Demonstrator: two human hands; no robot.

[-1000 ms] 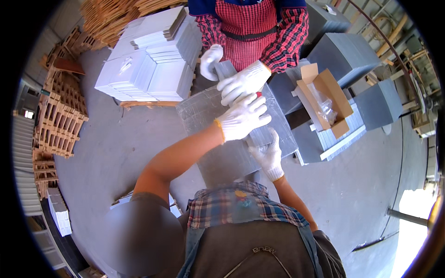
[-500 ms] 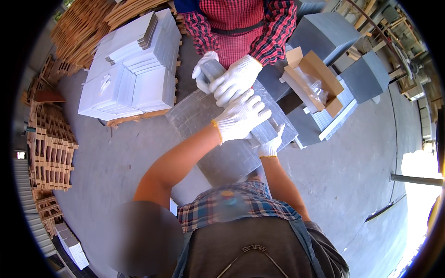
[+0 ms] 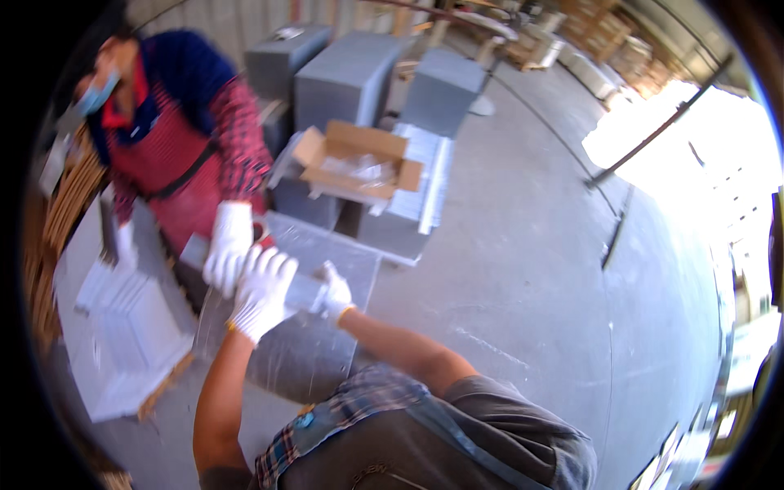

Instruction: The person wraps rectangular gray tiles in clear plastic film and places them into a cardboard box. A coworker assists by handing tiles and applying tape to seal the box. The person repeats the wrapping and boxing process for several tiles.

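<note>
A long grey bundle (image 3: 303, 292), with a clear plastic sheen, lies across a grey, plastic-covered work surface (image 3: 327, 245). My left hand (image 3: 263, 290), in a white knitted glove, lies over the bundle and grips it. At its right end my gloved right hand (image 3: 333, 292) holds it, thumb up. A co-worker's gloved hand (image 3: 229, 249) presses on the bundle just beyond my left hand. Behind that hand shows part of a red and dark object (image 3: 263, 233), too blurred to name. The co-worker's other glove (image 3: 124, 245) rests at a stack of white sheets (image 3: 122, 359).
An open cardboard box (image 3: 363, 151) with clear plastic inside stands on stacked light sheets (image 3: 429, 175) beyond the work surface. Large grey blocks (image 3: 347, 77) stand behind it. The co-worker (image 3: 175, 147) stands at the far left. A dark pole (image 3: 661, 122) slants at the right.
My view has swung right, so everything sits further left in it. The co-worker has taken one hand off the bundle and reached to the white stack. Both my hands stay on the bundle.
</note>
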